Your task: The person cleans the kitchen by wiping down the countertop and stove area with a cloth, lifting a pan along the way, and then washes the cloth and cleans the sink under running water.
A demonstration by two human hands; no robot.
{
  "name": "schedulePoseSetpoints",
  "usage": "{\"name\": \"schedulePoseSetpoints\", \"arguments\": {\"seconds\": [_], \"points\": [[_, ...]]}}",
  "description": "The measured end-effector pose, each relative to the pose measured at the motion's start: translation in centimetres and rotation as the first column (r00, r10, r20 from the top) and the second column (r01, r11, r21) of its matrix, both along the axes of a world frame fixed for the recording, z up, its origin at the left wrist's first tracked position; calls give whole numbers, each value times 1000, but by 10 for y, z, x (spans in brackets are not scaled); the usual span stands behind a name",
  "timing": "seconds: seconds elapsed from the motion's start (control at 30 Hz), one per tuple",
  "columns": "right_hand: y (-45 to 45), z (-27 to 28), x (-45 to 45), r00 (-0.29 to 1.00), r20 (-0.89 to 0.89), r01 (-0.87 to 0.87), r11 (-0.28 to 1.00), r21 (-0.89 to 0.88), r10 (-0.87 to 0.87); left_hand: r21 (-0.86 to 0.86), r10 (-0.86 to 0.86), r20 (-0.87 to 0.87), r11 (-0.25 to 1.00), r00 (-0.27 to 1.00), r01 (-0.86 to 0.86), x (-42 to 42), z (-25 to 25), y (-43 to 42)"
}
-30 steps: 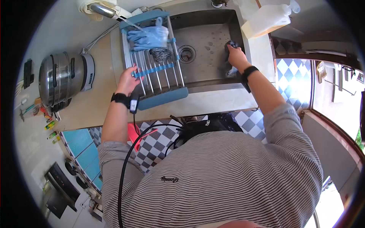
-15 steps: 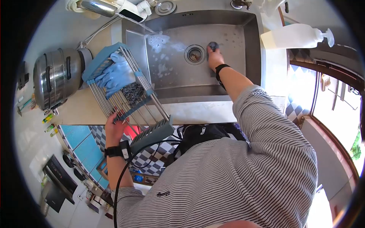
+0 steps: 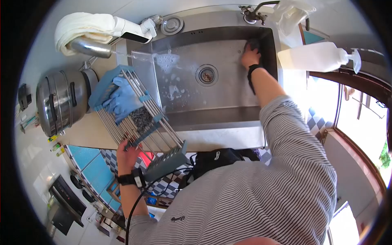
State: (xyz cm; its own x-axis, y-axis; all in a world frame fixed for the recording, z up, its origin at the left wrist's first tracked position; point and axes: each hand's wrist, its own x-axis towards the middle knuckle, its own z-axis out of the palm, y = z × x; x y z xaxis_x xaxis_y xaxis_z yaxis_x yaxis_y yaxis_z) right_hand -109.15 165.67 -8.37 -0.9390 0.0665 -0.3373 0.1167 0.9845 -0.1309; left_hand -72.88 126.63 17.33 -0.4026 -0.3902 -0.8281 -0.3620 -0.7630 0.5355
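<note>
My left hand grips the metal rods of a blue-ended drying rack, which is tilted at the sink's left side and overhangs the counter's front edge. Blue rubber gloves and a grey mesh scourer lie on the rack. My right hand is closed on a dark scrubber against the back right corner of the steel sink. Soap foam spots the sink's left part, and water runs from the faucet.
A round drain sits mid-sink. On the right stands a pump bottle, with a brass tap behind the sink. A metal steamer pot is at the left. A round lid lies behind the sink.
The rack has swung left and tilted out of the sink with my left hand on it. My right hand went toward the drain, then back to the far right corner with the scrubber.
</note>
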Motion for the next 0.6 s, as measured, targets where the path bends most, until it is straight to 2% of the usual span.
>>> {"name": "schedulePoseSetpoints", "arguments": {"seconds": [0.03,0.07,0.13,0.2,0.23,0.3,0.33,0.4,0.47,0.53,0.57,0.6], "points": [[-14,-13,5,1000,-13,-18,998,61,19,-7,1,-2,1000,1000,-1,0,0,1],[-22,-24,5,978,-9,-210,977,-37,210,6,-15,-1,1000,1000,15,1,3,2],[-62,-12,30,872,44,-479,870,-118,487,27,-51,5,998,999,51,6,6,1],[-90,1,67,832,-2,-529,791,-307,555,31,-37,15,999,999,36,4,9,5],[-91,-4,70,832,-2,-528,792,-308,554,28,-20,18,999,1000,19,2,10,6],[-94,-14,74,638,108,-612,587,-531,763,37,-38,-1,999,999,38,-2,8,4],[-81,-2,70,570,52,-679,506,-532,820,48,-53,-17,997,998,53,-1,7,4],[-49,29,58,710,75,-605,661,-444,700,67,-61,-38,996,997,64,2,2,1],[-22,52,32,745,9,-665,743,-71,667,60,-48,-59,997,997,51,9,-6,-6],[11,46,7,781,-20,-611,771,180,624,70,-50,-65,996,997,54,8,-5,-2],[32,13,-2,828,-80,-532,823,199,555,60,-57,-87,996,995,63,8,-1,-1],[38,6,5,849,-53,-511,842,176,526,65,-70,-91,995,993,76,9,3,0]]}}
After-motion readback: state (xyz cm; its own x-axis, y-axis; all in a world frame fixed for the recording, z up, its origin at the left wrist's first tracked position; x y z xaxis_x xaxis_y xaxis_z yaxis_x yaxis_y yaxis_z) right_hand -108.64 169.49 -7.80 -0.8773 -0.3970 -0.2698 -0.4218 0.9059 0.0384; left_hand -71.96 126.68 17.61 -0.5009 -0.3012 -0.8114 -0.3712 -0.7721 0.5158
